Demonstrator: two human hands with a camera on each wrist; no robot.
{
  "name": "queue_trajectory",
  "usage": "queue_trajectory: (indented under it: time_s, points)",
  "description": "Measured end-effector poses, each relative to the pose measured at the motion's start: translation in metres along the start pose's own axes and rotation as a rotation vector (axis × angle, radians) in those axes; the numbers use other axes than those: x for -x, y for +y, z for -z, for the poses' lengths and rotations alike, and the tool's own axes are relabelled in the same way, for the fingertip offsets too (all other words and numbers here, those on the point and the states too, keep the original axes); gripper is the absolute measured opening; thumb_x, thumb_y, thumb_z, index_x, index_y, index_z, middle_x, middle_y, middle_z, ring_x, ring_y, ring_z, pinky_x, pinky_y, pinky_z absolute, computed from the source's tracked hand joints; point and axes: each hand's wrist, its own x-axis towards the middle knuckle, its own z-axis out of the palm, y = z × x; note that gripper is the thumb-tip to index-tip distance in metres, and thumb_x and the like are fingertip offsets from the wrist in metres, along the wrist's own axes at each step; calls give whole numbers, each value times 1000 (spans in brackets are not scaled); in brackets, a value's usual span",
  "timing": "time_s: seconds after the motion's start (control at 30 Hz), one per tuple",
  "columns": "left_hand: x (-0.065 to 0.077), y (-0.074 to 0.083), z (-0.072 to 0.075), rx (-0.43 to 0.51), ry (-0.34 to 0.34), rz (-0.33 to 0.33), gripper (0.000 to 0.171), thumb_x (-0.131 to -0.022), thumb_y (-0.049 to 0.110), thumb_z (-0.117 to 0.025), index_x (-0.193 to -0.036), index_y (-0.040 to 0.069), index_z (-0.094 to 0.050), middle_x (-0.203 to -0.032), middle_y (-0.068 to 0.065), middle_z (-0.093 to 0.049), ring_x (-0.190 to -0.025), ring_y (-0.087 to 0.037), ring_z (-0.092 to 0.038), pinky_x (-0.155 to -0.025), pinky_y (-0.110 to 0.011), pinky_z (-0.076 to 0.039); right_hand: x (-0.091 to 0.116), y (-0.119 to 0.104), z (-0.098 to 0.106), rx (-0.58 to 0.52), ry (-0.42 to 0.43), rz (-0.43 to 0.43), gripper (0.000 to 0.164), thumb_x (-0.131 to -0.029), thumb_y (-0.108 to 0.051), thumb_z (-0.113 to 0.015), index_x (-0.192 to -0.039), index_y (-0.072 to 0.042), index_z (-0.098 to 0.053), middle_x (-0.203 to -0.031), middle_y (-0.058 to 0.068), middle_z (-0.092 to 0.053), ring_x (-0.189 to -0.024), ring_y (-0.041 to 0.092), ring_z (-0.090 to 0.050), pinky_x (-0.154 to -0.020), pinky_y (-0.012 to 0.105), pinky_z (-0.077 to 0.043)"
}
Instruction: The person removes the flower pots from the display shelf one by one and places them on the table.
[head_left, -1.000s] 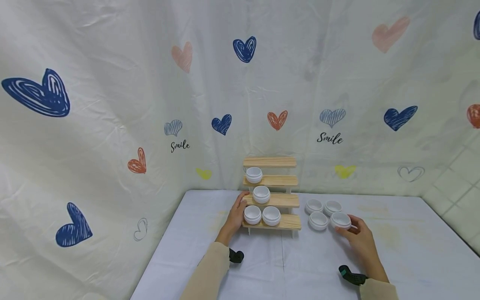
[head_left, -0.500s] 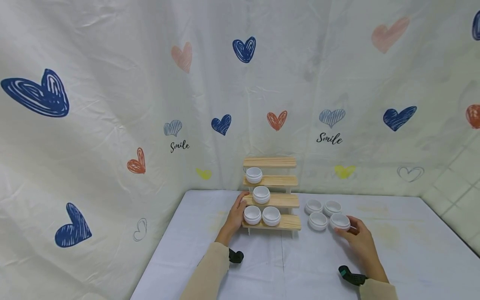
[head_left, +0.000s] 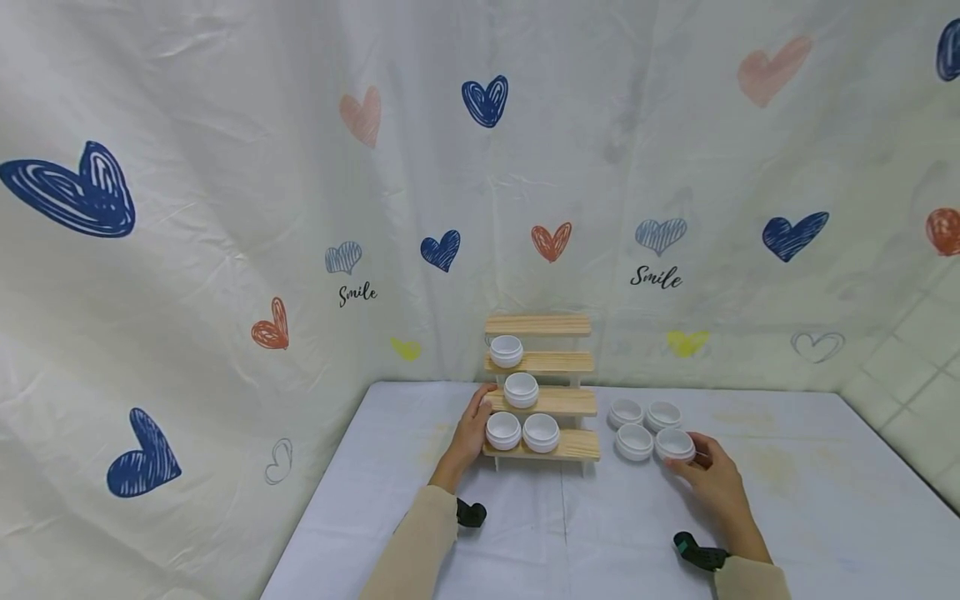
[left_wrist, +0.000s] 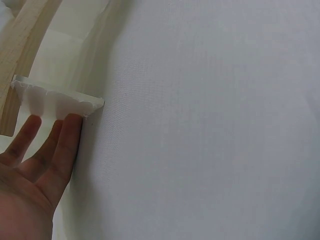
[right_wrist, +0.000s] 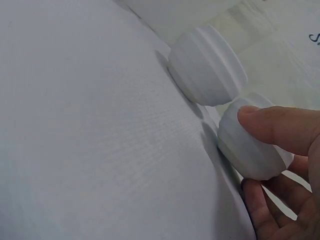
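White table (head_left: 525, 517) – right hand (head_left: 712, 483) fingers pinch empty white jar (head_left: 675, 444); left hand (head_left: 471, 433) fingers straight against rack (head_left: 558, 402)

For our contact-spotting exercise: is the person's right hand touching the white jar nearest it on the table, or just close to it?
Touching. In the right wrist view the right hand has its thumb laid across the white jar, fingers curled beneath it. The head view agrees.

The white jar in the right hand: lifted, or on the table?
Cannot tell: the jar sits low at the tablecloth; thumb and fingers pinch it.
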Motion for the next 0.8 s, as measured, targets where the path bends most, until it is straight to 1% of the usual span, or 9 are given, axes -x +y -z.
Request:
queue_trajectory:
  time_s: [0.03,0.1,0.17,0.23,0.37,0.47,0.57,0.7,0.8]
  points:
    - [0,0,0,3,2,-4,41,-111,33,-37,-150,27,-47,-162,-7,-42,-153,-33,-32,-124,-60,-21,0,0,0,3,-2,6,88,-91,-37,-78,-156,0,-32,-155,29,-41,-139,45,-46,-102,29,-49]
    - [0,0,0,6,6,-4,41,-111,33,-38,-150,27,-47,-162,-7,-42,-153,-33,-32,-124,-60,-21,1,-1,0,13,-5,11,87,-91,-36,-79,-155,0,-32,-154,29,-42,-139,44,-47,-94,20,-49]
    - [-1,0,0,10,3,4,41,-111,32,-38,-151,26,-47,-162,-7,-41,-153,-33,-31,-124,-60,-20,1,-1,0,18,-8,14,86,-91,-34,-79,-155,0,-33,-153,29,-42,-138,43,-48,-82,10,-44]
    - [-3,-6,-2,9,12,-1,42,-111,34,-37,-151,27,-47,-162,-7,-41,-153,-32,-31,-125,-60,-20,1,-1,1,23,-12,15,86,-91,-34,-78,-155,1,-32,-153,30,-43,-137,43,-48,-82,10,-44]
    - [3,9,2,35,-23,7,43,-111,27,-37,-153,19,-45,-163,-13,-39,-153,-36,-30,-124,-61,-19,0,-2,2,44,-21,26,86,-92,-34,-78,-155,3,-31,-151,32,-43,-135,43,-49,-79,8,-42]
    - [9,21,6,30,-45,11,43,-111,24,-38,-153,16,-45,-163,-14,-39,-153,-37,-30,-124,-61,-21,-1,-3,3,75,-24,38,86,-93,-35,-77,-154,4,-32,-149,32,-44,-132,43,-50,-84,15,-46]
    - [13,27,8,15,-53,0,44,-111,24,-38,-153,14,-44,-162,-15,-40,-150,-37,-34,-123,-60,-24,0,-4,3,100,-27,47,85,-94,-35,-76,-154,5,-31,-149,33,-44,-131,43,-50,-95,30,-49]
    - [14,28,7,15,-47,-14,44,-111,23,-39,-153,13,-44,-160,-15,-42,-146,-36,-39,-122,-59,-26,1,-4,3,112,-35,56,86,-95,-36,-73,-155,6,-29,-150,35,-41,-133,45,-47,-106,52,-45]
    - [13,27,7,16,-43,-17,44,-111,23,-39,-153,13,-44,-159,-15,-43,-143,-34,-41,-121,-59,-27,0,-4,4,129,-34,58,85,-95,-36,-73,-155,5,-29,-150,34,-41,-133,45,-48,-104,47,-47]
